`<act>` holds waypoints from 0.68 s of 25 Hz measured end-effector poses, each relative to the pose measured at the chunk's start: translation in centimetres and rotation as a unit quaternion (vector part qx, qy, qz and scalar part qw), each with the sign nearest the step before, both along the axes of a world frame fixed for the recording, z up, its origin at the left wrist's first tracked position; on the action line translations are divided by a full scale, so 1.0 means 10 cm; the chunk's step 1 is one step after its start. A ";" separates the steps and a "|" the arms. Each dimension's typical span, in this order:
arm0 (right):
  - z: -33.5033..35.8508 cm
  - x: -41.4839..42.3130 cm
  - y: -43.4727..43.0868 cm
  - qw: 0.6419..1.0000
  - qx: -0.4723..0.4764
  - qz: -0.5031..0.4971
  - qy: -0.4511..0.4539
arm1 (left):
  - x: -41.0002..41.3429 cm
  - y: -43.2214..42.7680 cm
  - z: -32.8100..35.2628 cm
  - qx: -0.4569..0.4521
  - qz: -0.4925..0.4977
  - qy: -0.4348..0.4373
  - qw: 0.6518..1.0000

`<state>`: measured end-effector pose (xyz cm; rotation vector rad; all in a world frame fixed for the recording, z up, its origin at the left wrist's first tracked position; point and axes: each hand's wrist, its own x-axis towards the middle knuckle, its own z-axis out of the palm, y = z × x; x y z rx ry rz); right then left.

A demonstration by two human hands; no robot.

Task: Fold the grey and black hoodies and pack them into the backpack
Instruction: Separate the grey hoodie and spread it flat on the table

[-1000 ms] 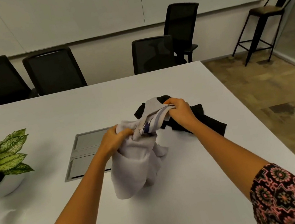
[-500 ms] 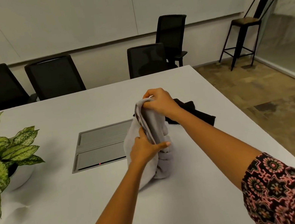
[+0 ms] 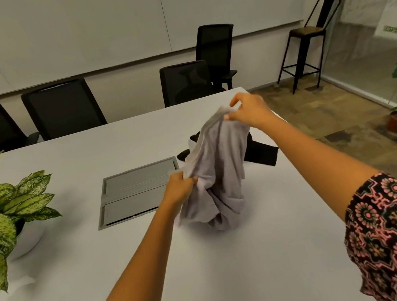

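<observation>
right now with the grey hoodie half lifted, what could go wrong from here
1. The grey hoodie is held bunched, the right hand pinching one edge high and the left hand gripping a wad lower, so it may open twisted.
2. Its lower part rests on the table just in front of the black hoodie, which lies near the right edge; a swing might push it off.

Raised the right hand (image 3: 249, 112) up and away, pinching the top edge of the grey hoodie (image 3: 220, 173). Shifted the left hand (image 3: 180, 188) to a fistful of cloth at the left side, apart from the right. Drew the bundle out into a slanted drape, lower end bunched on the table (image 3: 240, 275).
</observation>
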<state>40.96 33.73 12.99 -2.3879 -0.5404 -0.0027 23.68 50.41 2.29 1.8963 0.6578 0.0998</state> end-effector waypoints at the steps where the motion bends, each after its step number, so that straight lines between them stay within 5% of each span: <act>1: -0.12 -0.02 -0.05 0.999 -0.030 0.005 0.021 | 0.00 -0.03 0.15 -0.025 0.001 -0.017 1.000; 7: -0.98 -0.74 -0.14 0.990 0.086 0.034 0.106 | 0.10 -0.03 0.84 -0.078 -0.008 -0.066 0.995; 11: -1.47 -1.30 -0.15 0.974 0.172 0.049 0.141 | 0.02 0.09 1.21 -0.217 0.049 -0.080 0.972; 17: -1.78 -1.40 0.20 0.983 0.048 0.034 0.173 | -0.09 0.18 1.43 -0.272 0.037 -0.102 0.956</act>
